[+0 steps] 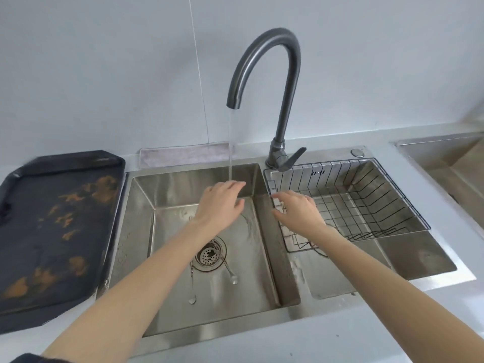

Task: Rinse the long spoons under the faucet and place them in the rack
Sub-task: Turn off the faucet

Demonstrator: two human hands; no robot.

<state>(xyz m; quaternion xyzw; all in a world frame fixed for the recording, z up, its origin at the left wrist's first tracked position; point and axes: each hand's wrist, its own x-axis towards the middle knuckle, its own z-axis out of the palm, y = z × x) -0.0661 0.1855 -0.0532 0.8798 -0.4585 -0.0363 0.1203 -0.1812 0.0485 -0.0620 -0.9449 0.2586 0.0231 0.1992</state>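
Both forearms reach in from the near edge of the bench, bare, over a steel double sink. At the left hand (221, 203) the fingers are loosely spread and empty, palm down, with the fingertips (237, 184) under the thin stream of water (231, 142) that falls from the faucet (264, 74) into the left basin (146, 224). At the right hand (297, 209) the fingers are also open and empty, hovering over the divider between the basins, its fingertips at the left rim of the rack (372, 203). That rack is a dark wire basket set across the far part of the right basin (419, 258), and I cannot make out anything inside it. Two long spoons lie on the floor of the left basin, near the drain (209, 255): thin, shiny metal, wet, with slender handles and small bowls. One spoon (229, 269) runs from the drain's right side toward the near right, its bowl at the near end; the other spoon (192, 289) lies almost straight toward the near wall, its bowl nearest the camera. Water ripples across the basin floor beside the left hand. Left of the sink a dark tray (52, 226) with orange-brown stains rests on the bench, and a grey cloth (183, 154) lies along the sink's far edge against the wall.
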